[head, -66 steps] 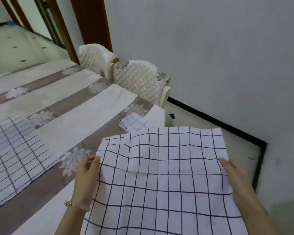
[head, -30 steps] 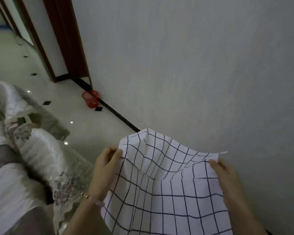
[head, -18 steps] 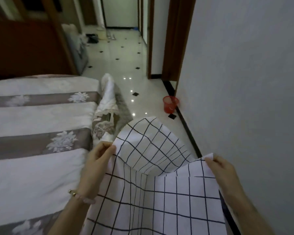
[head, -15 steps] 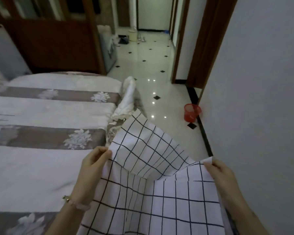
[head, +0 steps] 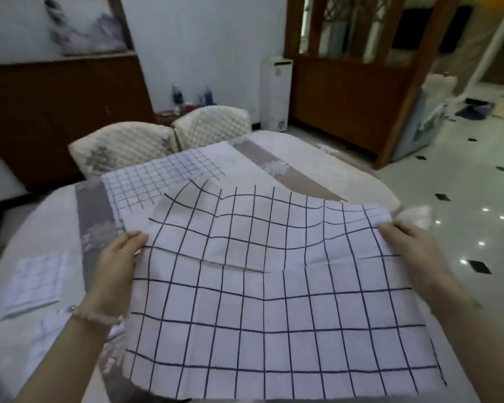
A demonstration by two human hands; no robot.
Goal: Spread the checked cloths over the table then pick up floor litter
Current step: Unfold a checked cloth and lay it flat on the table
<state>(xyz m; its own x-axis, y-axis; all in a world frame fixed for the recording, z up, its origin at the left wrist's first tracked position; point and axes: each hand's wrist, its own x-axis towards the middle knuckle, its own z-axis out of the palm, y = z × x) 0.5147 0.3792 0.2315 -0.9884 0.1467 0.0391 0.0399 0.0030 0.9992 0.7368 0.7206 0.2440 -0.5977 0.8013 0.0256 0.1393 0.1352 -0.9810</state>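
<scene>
I hold a white cloth with a dark checked grid (head: 274, 286) stretched out over the near part of the round table (head: 317, 158). My left hand (head: 117, 266) pinches its left edge and my right hand (head: 410, 251) grips its right edge near the far corner. A second checked cloth (head: 157, 178) lies flat on the table beyond it. A smaller folded checked cloth (head: 38, 280) rests on the table at the left.
The table wears a cream cover with grey flowered bands (head: 93, 219). Two quilted chairs (head: 125, 146) stand at its far side. A dark wooden cabinet (head: 56, 112) is behind them, a wooden partition (head: 346, 97) at back right, and glossy tiled floor (head: 463, 205) to the right.
My view has swung from the wall and hallway floor round to the table. Both hands have kept their hold on the cloth and carried it over the tabletop, where it is now spread wider.
</scene>
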